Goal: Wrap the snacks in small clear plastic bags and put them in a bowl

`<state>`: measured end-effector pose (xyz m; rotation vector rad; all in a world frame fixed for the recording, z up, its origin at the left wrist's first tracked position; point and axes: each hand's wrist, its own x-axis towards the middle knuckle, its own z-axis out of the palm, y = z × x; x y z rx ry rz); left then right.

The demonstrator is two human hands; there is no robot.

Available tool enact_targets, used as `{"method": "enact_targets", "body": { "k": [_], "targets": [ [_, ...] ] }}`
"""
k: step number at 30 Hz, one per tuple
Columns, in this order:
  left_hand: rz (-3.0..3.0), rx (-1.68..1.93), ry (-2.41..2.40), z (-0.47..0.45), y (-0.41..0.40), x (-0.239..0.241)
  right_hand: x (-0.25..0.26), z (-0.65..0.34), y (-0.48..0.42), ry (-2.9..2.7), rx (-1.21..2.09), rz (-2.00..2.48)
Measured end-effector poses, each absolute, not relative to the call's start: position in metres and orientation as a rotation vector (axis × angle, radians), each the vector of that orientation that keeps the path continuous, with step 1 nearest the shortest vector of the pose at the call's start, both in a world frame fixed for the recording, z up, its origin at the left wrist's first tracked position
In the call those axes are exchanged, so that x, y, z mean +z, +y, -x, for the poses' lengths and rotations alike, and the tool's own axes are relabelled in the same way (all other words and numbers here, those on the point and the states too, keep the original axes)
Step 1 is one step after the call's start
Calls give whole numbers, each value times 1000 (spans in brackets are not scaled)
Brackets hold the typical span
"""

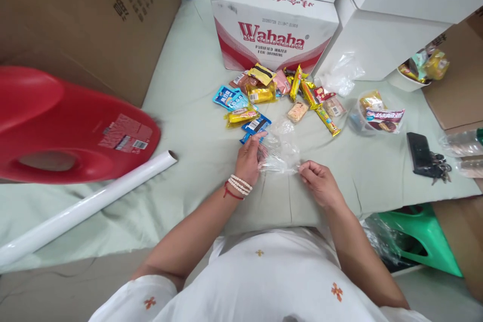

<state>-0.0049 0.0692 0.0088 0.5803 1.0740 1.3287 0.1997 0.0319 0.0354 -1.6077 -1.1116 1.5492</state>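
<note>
A clear plastic bag (281, 148) is stretched between my two hands, just above the table's near side. My left hand (249, 158), with a beaded bracelet at the wrist, grips the bag's left side; a small reddish item shows by its fingers, too unclear to name. My right hand (316, 179) pinches the bag's lower right corner. Right beyond my left fingers lie blue snack packets (256, 125). Behind the bag spreads a loose pile of wrapped snacks, with a yellow packet (241, 116), light blue packets (228, 97) and a yellow stick-shaped packet (328, 119).
A Wahaha water carton (273, 35) and white boxes (388, 25) stand behind the snacks. To the right are a clear bowl of snacks (356, 119), a black wallet-like item (417, 153) and keys (441, 168). A red plastic stool (75, 85) and white roll (94, 206) lie left.
</note>
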Motion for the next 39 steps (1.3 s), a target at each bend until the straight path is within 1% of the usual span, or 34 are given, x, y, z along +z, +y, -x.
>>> {"method": "enact_targets", "body": {
  "k": [4,10,12,15,17,19,21,25,28,33,36,39],
  "targets": [
    [-669,1324,1104,1,65,6,39,-214,31,-1068,1607,1592],
    [-709,1307,1135,1,63,0,34,-225,28,-1356,1538,1617],
    [-725,1297,1116,2,64,0,30,-225,28,-1394,1466,1662],
    [-768,1276,1038,3,61,2,28,-215,32,-1293,1294,1696],
    [-822,1227,959,3,58,4,29,-200,36,-1210,1270,1639],
    [-862,1153,888,2,54,4,31,-184,41,-1176,1328,1556],
    [-874,1103,845,1,51,4,33,-171,47,-1145,1460,1456],
    [-809,1191,870,1,54,2,35,-169,55,-875,1726,1256],
    [-735,1300,945,3,60,3,33,-184,55,-640,1730,1211],
    [-667,1325,1042,3,64,7,30,-208,52,-450,1718,1148],
    [-604,1307,1090,2,60,11,33,-221,52,-441,1724,1137],
    [-627,1198,1157,7,49,20,38,-234,54,-521,1776,1151]
  ]
}}
